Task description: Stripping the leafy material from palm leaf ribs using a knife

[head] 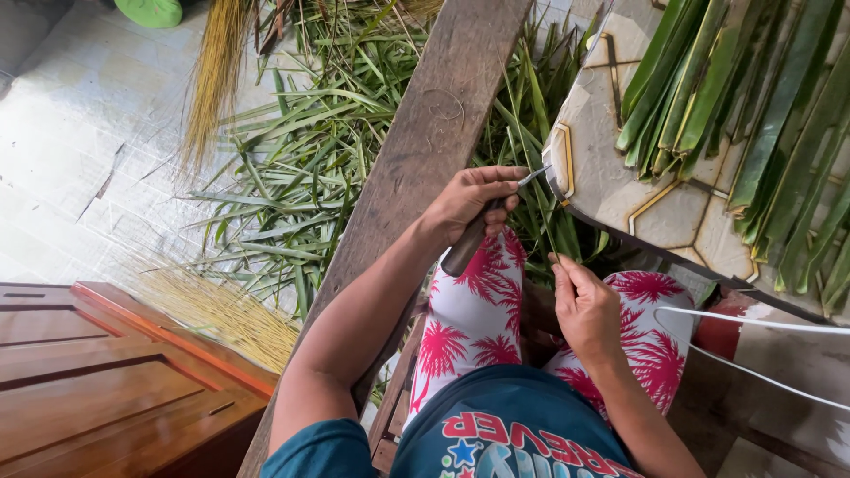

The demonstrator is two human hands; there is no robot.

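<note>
A: What takes up the most room?

B: The floor [80, 133], pale tile, with a heap of green leaves [292, 195] spread over it. A long plank [425, 150] runs across the heap from the top toward the person's lap.

A: And on the right?

B: A table [620, 195] with a patterned top, and a bundle of wide green fronds [753, 97] lying on it, well apart from the hands. At lower left stands a wooden cabinet [106, 381], with a sheaf of yellow midribs [221, 310] just beside it. Another yellow sheaf [212, 80] lies at the top.

A: The hands?

B: The left hand [469, 204] is clenched around a knife [482, 228], dark handle down, the blade tip pointing toward the table edge. The right hand [586, 310] pinches a thin leaf strip [540, 186] between thumb and fingers, above the knees.

A: Where does the strip sit?

B: It rises from the right hand past the knife blade, between the two hands and just beside the table edge. Whether the blade touches it, I cannot tell.

A: Anything smaller?

B: Two white cords [761, 350] cross at lower right.
</note>
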